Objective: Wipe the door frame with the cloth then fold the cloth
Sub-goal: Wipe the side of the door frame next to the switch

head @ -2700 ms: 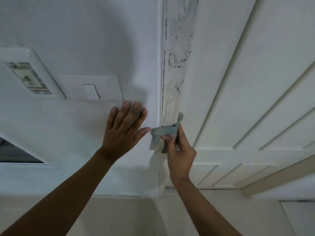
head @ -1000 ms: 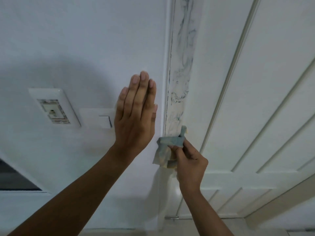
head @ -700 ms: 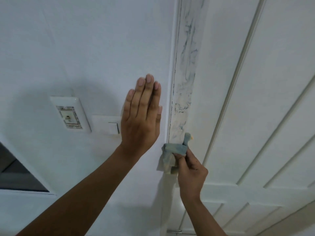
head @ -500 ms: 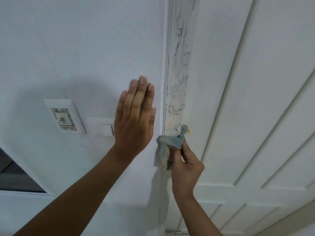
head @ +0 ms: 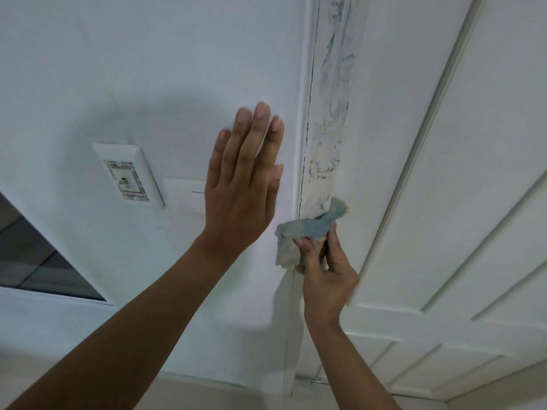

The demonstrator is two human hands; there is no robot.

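- While the right hand point(head: 324, 270) pinches the bunched cloth point(head: 307, 229) against the frame point(head: 328, 137), the left hand point(head: 242, 184) lies flat on the wall, fingers straight, holding nothing.
- Wiping looks underway, not finished: just above the right hand the frame shows a paler, smeared patch, and higher up blue-grey streaks remain.
- Below the right hand the frame looks plain, though the arm hides part of it.
- Folding is not yet begun; the cloth is crumpled, one end poking up past the fingertips.
- Left of the left hand sit a socket point(head: 128, 176) and a switch point(head: 185, 193), half covered by that hand.
- The frame's top is cut off, so how much is left I cannot tell.
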